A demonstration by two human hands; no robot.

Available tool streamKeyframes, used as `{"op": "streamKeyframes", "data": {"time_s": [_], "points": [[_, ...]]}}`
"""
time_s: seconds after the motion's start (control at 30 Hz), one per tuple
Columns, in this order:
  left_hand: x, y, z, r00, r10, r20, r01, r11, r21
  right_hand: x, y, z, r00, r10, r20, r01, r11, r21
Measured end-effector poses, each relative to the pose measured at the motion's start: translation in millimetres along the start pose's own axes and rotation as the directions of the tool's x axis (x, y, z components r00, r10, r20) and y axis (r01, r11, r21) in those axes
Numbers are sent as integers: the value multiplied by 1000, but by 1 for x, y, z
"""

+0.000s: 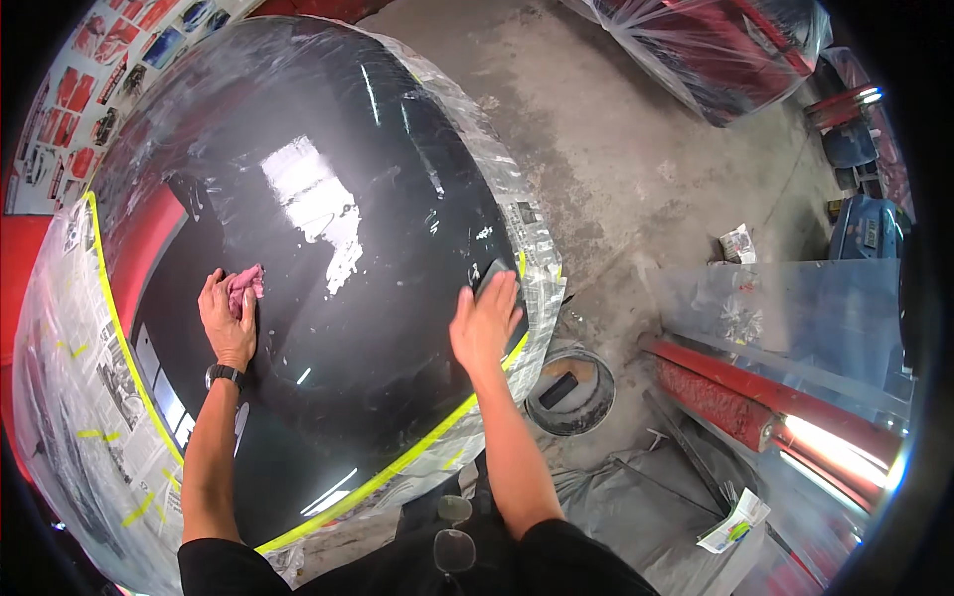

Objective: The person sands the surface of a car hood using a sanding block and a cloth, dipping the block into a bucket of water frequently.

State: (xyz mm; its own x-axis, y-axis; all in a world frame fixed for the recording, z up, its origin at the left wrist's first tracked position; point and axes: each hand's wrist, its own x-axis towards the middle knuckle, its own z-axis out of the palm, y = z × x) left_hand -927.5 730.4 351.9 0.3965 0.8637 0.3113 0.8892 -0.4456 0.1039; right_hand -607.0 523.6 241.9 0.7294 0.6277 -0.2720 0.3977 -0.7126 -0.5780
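Observation:
A large, curved black car panel point(328, 368), wet and shiny in patches, lies before me, edged with yellow masking tape and newspaper point(94, 348). Toward its left side, my left hand point(229, 323) rests on the surface with a crumpled pink cloth point(245, 288) between thumb and fingers. Near the panel's right edge, my right hand point(485, 323) presses down with fingers nearly straight and together. From under those fingers sticks out a dark grey piece that looks like sandpaper point(490, 272); most of it is hidden.
A round bucket point(604, 382) holding a dark block point(558, 390) stands on the concrete floor point(596, 189) right of the panel. Beyond it are a red lamp stand with lit tubes point(835, 447) and plastic sheeting point(795, 308). A plastic-wrapped red car part point(715, 55) lies at far right.

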Motion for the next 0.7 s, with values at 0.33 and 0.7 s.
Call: {"op": "streamKeyframes", "data": {"time_s": [0.33, 0.7], "points": [[-1, 0, 1, 1000, 5, 2, -5, 1000, -4, 20, 4, -5, 999, 13, -29, -11, 997, 76], [-2, -3, 0, 1000, 17, -24, -18, 999, -39, 38, 1, -3, 998, 64, -22, -63, 998, 28]]}}
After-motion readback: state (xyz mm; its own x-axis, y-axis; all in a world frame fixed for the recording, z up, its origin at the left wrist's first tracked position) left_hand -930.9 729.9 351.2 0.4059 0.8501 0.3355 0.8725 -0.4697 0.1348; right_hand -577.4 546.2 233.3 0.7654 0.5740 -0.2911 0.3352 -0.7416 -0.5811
